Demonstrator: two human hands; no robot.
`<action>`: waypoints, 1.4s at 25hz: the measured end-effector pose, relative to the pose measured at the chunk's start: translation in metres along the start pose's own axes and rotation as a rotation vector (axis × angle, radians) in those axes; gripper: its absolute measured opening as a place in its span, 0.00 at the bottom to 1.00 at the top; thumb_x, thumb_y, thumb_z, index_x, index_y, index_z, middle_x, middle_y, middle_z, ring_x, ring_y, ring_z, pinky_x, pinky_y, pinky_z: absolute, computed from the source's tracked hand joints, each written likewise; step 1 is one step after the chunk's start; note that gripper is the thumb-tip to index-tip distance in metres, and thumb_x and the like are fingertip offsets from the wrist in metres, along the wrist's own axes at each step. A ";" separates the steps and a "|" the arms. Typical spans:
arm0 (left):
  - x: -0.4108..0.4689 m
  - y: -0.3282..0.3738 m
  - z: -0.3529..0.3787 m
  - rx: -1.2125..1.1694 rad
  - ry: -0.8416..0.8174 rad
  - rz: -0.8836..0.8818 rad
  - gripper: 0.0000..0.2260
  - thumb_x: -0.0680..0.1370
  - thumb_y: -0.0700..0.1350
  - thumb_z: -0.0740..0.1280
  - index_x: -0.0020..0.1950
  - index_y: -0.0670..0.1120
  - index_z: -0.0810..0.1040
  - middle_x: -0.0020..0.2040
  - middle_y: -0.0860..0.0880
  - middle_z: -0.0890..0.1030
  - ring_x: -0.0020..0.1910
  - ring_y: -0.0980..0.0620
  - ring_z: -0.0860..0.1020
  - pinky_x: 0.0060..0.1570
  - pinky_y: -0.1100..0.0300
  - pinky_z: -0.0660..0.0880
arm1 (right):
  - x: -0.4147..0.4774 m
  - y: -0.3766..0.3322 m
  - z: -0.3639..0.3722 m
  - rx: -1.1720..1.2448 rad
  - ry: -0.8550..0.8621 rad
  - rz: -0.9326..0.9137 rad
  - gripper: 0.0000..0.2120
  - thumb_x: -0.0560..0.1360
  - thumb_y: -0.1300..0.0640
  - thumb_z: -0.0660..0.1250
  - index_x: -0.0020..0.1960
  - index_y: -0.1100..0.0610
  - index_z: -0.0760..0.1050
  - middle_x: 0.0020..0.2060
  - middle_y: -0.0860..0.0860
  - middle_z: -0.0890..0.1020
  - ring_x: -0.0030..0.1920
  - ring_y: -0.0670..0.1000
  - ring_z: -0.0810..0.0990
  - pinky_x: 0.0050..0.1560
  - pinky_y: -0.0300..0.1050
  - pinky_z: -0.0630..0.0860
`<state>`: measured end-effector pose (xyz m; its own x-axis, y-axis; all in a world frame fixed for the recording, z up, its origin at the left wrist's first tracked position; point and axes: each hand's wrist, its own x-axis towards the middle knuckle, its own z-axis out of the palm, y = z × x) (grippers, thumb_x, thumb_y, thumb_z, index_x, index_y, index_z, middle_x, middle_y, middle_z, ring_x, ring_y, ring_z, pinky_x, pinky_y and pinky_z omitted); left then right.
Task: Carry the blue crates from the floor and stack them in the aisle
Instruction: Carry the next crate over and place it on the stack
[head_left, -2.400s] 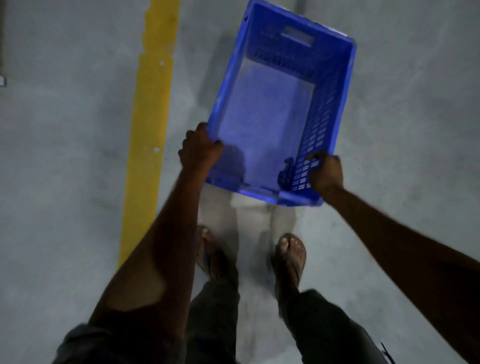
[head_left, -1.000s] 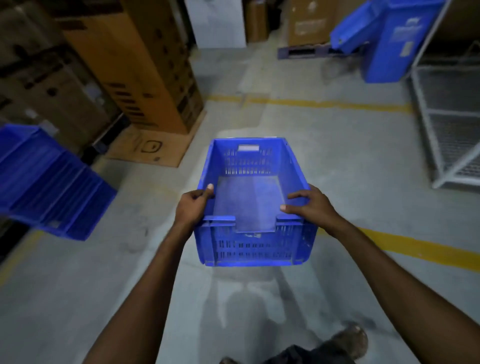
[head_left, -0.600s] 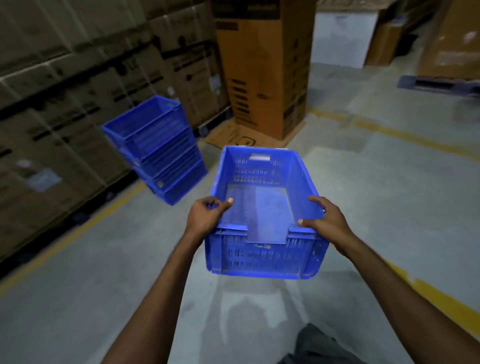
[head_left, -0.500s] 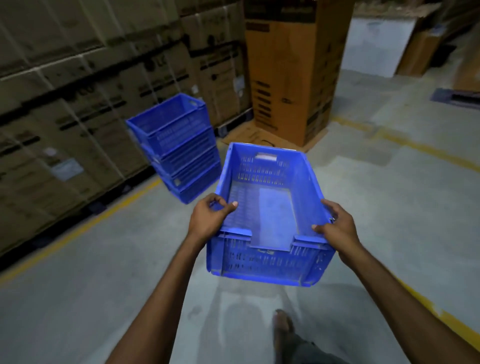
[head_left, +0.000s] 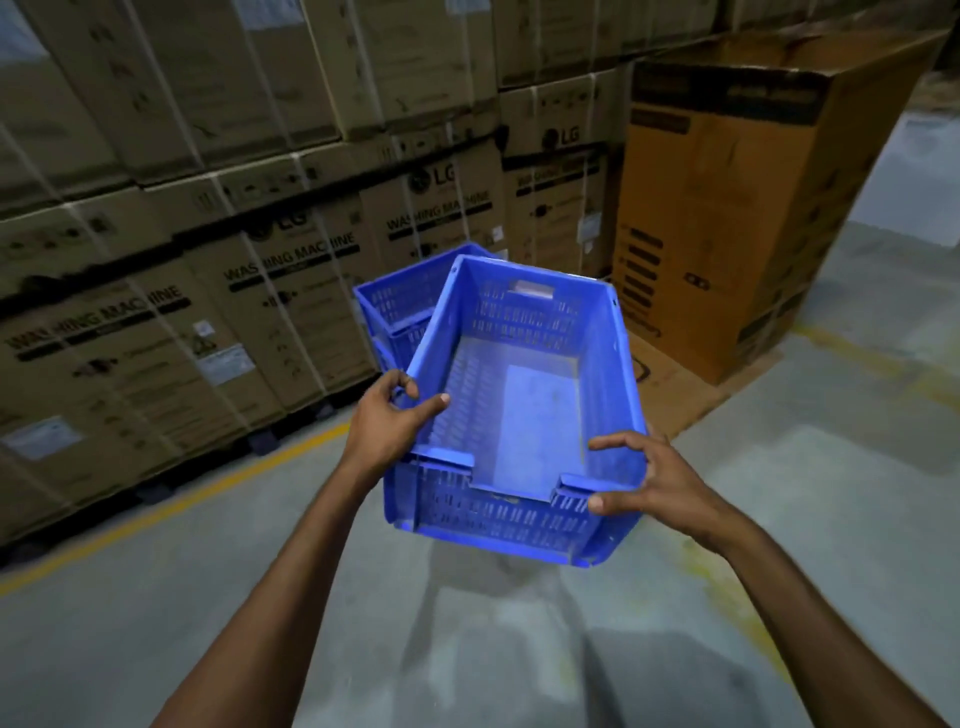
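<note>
left hand (head_left: 387, 426): bare, thumbnail shows, cut short
right hand (head_left: 660, 483): bare, short thumbnail, knuckles and tendons stand out
left forearm (head_left: 291, 571): bare from wrist to bottom frame edge, slim
right forearm (head_left: 810, 597): bare from wrist to lower right corner, slim
sharpness: both arms slightly soft near frame edges

The blue crate (head_left: 519, 415) is empty, slot-walled, open side up, raised off the floor (head_left: 156, 597) and slightly tilted. A second blue crate (head_left: 397, 306) stands just behind it, partly hidden.
</note>
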<state>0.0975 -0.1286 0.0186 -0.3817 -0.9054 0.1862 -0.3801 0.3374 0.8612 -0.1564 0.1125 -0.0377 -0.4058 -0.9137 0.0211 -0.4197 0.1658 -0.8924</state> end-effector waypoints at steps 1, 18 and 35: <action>0.023 -0.003 -0.009 0.011 0.019 0.009 0.23 0.68 0.56 0.79 0.41 0.44 0.70 0.31 0.53 0.70 0.30 0.56 0.66 0.36 0.55 0.65 | 0.023 -0.004 0.009 -0.069 -0.005 -0.012 0.33 0.50 0.44 0.87 0.54 0.38 0.81 0.64 0.48 0.70 0.66 0.46 0.73 0.64 0.31 0.69; 0.425 -0.151 -0.191 0.396 -0.486 0.389 0.15 0.62 0.42 0.84 0.41 0.48 0.80 0.52 0.45 0.65 0.58 0.47 0.67 0.58 0.56 0.73 | 0.386 -0.120 0.258 -0.150 0.663 -0.012 0.15 0.59 0.62 0.85 0.36 0.61 0.79 0.75 0.56 0.66 0.72 0.50 0.69 0.66 0.39 0.68; 0.795 -0.282 -0.151 0.293 -0.768 0.636 0.14 0.65 0.36 0.81 0.43 0.38 0.78 0.42 0.54 0.68 0.55 0.47 0.68 0.52 0.52 0.70 | 0.674 -0.117 0.373 -0.231 0.896 0.205 0.17 0.61 0.58 0.84 0.34 0.49 0.75 0.77 0.55 0.63 0.76 0.52 0.67 0.62 0.47 0.74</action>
<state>0.0284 -0.9828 -0.0045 -0.9782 -0.1649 0.1258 -0.0716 0.8376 0.5415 -0.0782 -0.6606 -0.0871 -0.9213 -0.2496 0.2980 -0.3827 0.4480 -0.8080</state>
